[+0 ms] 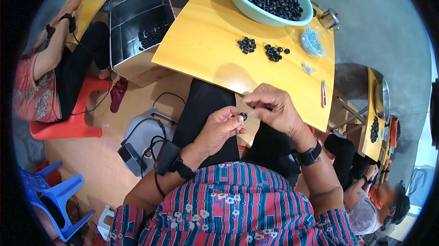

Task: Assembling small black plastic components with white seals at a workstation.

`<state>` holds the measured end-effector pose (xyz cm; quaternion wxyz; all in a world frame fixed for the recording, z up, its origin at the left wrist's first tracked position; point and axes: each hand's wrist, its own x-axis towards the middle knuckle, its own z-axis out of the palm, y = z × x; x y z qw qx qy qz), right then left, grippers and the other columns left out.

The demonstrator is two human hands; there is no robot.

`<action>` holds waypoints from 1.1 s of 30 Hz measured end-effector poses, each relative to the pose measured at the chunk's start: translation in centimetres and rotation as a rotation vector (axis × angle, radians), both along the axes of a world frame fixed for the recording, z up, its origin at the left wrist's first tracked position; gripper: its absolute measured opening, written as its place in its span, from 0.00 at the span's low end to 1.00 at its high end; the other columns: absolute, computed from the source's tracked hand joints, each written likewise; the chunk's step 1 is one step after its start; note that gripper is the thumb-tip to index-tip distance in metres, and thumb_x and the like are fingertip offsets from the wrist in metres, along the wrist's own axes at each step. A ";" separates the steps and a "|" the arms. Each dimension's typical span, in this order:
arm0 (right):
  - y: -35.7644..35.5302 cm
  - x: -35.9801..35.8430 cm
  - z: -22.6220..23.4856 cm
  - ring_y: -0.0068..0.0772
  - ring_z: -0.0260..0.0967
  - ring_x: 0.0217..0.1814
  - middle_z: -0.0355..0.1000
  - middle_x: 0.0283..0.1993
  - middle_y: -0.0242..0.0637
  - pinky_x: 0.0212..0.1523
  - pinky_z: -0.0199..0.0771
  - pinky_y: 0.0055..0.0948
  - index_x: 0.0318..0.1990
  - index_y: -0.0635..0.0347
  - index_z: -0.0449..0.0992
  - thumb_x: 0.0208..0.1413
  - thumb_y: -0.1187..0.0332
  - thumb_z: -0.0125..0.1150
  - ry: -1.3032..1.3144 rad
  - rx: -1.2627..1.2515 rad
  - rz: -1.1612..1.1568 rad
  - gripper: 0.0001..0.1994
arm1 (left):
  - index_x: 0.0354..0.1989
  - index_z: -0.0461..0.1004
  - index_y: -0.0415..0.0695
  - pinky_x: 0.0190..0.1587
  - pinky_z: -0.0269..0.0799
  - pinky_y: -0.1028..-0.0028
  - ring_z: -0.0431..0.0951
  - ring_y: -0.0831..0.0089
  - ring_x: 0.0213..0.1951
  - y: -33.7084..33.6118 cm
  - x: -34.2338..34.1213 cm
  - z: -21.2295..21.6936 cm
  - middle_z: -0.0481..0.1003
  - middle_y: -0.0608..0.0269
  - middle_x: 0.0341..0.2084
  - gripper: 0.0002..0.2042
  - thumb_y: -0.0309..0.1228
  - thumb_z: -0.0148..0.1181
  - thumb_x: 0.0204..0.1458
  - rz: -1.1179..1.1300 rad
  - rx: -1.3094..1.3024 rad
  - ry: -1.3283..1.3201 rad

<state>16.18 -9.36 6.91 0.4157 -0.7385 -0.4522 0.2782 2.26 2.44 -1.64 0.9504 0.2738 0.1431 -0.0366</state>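
Over my lap, just off the near edge of the yellow table, my left hand pinches a small round black part between thumb and fingertips. My right hand is close beside it on the right, thumb and fingers drawn together. Whatever those right fingertips hold is too small and blurred to make out. On the tabletop beyond my hands lie a pile of small black pieces and a pile of black rings. To their right are a few small silvery pieces and red-handled thread snips.
A light blue basin full of black rings stands at the table's far side, near a clear bowl of silvery pieces and a metal cup. A box holding black pieces is at left. Co-workers sit left and right; a blue stool stands lower left.
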 end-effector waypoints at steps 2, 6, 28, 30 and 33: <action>0.8 1.3 -0.6 0.33 0.70 0.32 0.71 0.30 0.39 0.35 0.70 0.26 0.38 0.59 0.77 0.42 0.81 0.62 -0.073 0.052 -0.197 0.13 | 0.42 0.71 0.42 0.43 0.74 0.73 0.75 0.74 0.37 0.1 -0.1 -0.4 0.74 0.63 0.38 0.08 0.23 0.52 0.54 -0.008 -0.042 -0.038; 2.7 4.7 -2.7 0.30 0.68 0.27 0.68 0.28 0.38 0.29 0.68 0.23 0.35 0.62 0.77 0.45 0.79 0.58 -0.490 0.072 -0.382 0.08 | 0.42 0.71 0.41 0.43 0.73 0.73 0.75 0.75 0.36 -0.1 0.0 -0.2 0.73 0.64 0.37 0.07 0.22 0.52 0.55 -0.034 0.002 -0.041; 4.0 5.5 -3.8 0.48 0.69 0.34 0.70 0.32 0.41 0.36 0.71 0.38 0.32 0.61 0.75 0.46 0.75 0.57 -0.707 -0.177 -0.358 0.04 | 0.42 0.71 0.42 0.42 0.73 0.72 0.74 0.76 0.34 -0.4 -0.2 -0.8 0.72 0.65 0.32 0.08 0.22 0.51 0.55 -0.033 -0.017 -0.060; 3.4 4.7 -3.7 0.49 0.69 0.34 0.69 0.32 0.43 0.36 0.71 0.38 0.32 0.61 0.73 0.47 0.75 0.57 -0.693 -0.187 -0.338 0.04 | 0.42 0.71 0.41 0.42 0.73 0.72 0.74 0.76 0.34 -0.4 -0.1 -0.6 0.72 0.65 0.33 0.08 0.22 0.51 0.55 -0.031 -0.004 -0.048; 2.3 3.9 -4.3 0.52 0.69 0.33 0.68 0.32 0.46 0.33 0.72 0.41 0.29 0.59 0.71 0.47 0.72 0.55 -0.700 -0.087 -0.313 0.03 | 0.42 0.71 0.41 0.42 0.74 0.72 0.75 0.75 0.34 -0.3 0.0 -0.8 0.73 0.65 0.34 0.07 0.22 0.51 0.55 -0.021 0.012 -0.049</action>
